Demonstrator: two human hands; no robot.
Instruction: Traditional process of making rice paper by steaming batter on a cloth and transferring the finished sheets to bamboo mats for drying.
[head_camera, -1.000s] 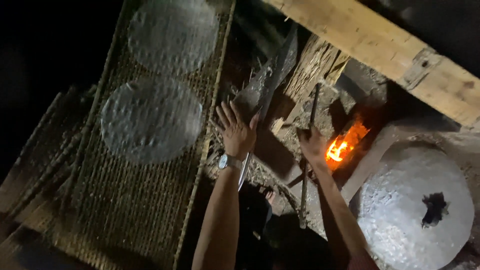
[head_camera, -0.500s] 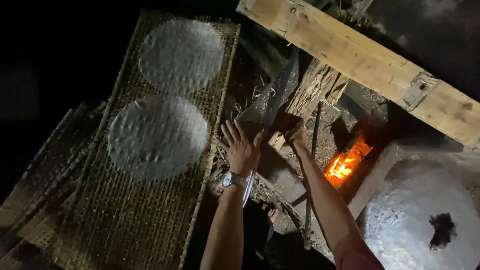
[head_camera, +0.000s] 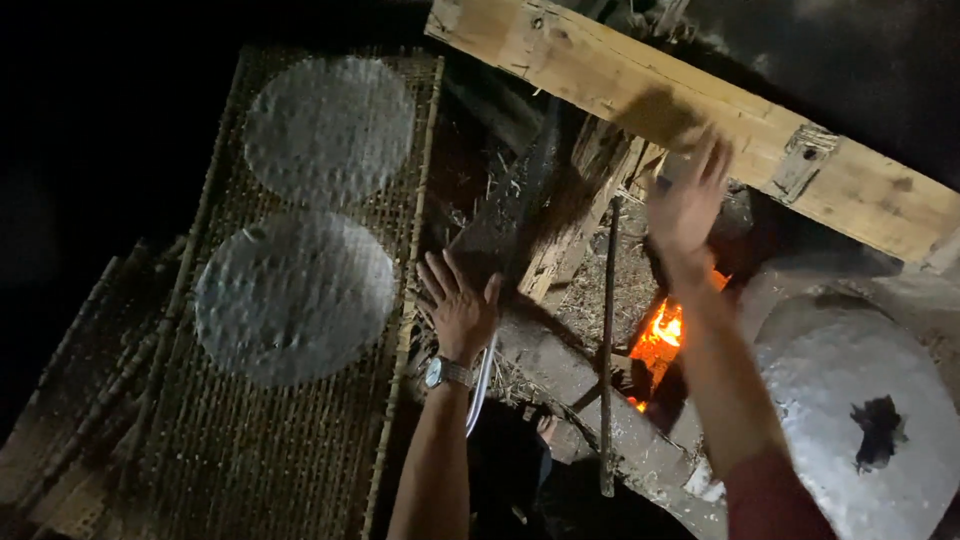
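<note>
A: Looking down, dark shed. Left hand (head_camera: 457, 310), watch on the wrist, lies flat with fingers spread on the edge of the mat (head_camera: 300, 420). It grasps nothing.

B: Same place as half a second ago?

A: Roughly, yes: it stays by the mat's right edge, palm down. The change is on the other side. The right hand (head_camera: 688, 205) was low, down by the sticks near the fire (head_camera: 662, 335); it is now lifted, open, in front of the beam (head_camera: 700, 120). Fingers released, blurred from motion, nothing in them that I can see.

B: So whatever it touched is let go.

A: I read it that way. The long rod (head_camera: 607, 340) stands alone between the two arms, touched by neither hand.

B: And the sheets?

A: Two round pale sheets on the mat, one far (head_camera: 328, 128), one near (head_camera: 295, 298). The near one sits just left of the left hand, apart from the fingertips. Neither looks disturbed compared with the earlier views.

B: Right side?

A: A domed white lid (head_camera: 850, 410) with a dark tear in it, below the right forearm, beside the fire. Flames burn bright orange in the opening.
</note>
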